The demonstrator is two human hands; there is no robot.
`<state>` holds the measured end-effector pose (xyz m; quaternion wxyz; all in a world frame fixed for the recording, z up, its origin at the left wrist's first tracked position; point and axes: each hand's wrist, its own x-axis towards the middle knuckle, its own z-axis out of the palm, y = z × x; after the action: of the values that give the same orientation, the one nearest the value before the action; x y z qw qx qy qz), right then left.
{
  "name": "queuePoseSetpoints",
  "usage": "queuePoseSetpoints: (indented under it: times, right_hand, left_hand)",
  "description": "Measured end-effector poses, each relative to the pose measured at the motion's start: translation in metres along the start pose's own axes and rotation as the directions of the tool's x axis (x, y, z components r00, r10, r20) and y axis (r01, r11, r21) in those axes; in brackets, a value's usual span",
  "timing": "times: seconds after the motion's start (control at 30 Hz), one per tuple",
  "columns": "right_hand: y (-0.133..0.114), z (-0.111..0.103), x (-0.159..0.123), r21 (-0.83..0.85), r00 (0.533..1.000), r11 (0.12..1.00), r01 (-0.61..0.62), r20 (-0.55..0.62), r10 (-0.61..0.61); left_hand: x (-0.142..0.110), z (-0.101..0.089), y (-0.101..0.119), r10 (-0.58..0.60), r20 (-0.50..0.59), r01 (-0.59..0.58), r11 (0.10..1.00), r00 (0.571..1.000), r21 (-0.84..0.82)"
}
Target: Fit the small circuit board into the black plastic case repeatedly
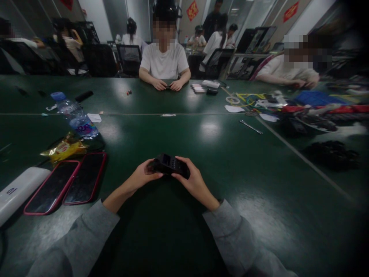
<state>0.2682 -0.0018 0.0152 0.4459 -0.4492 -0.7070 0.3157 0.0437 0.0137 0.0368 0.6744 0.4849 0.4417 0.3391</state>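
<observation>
A small black device (170,164) with a dark screen on top rests low over the green table (219,161), held between both my hands. My left hand (142,175) grips its left end, thumb curled along the near side. My right hand (191,180) wraps its right end, fingers closed over the top edge. Both forearms wear grey sleeves.
Two red-cased phones (67,182) lie at my left beside a white power bank (19,190), a yellow snack packet (65,148) and a water bottle (76,117). A wrench (250,127) and a clutter of cables (253,100) sit at the right. A person in white (164,61) sits opposite.
</observation>
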Motion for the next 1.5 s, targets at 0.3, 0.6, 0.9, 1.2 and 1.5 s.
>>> queuePoseSetpoints:
  times: [0.3,0.6,0.9,1.2,1.5]
  right_hand:
    - [0.015,-0.036,0.011,0.143,0.94,0.982,-0.121,-0.3,0.16]
    - [0.033,-0.049,0.008,-0.063,0.878,0.977,-0.203,-0.454,0.153]
    - [-0.005,-0.025,0.004,-0.006,0.988,0.999,-0.035,-0.153,0.034]
    - [-0.01,-0.008,0.006,-0.018,0.998,0.998,0.067,-0.013,-0.067]
    - [-0.006,-0.004,0.006,-0.04,0.996,0.995,0.086,0.042,-0.084]
  left_hand:
    - [0.0,-0.005,-0.003,-0.019,0.016,0.019,1.0,1.0,-0.024]
    - [-0.003,-0.002,0.003,-0.069,-0.002,0.069,0.996,0.998,-0.055]
    - [0.0,-0.004,-0.003,-0.03,0.009,0.031,0.997,1.0,-0.064]
    - [0.001,-0.002,-0.001,-0.024,-0.001,0.024,1.0,1.0,-0.004]
    - [-0.002,-0.002,0.001,-0.016,0.021,0.018,0.997,1.0,-0.076]
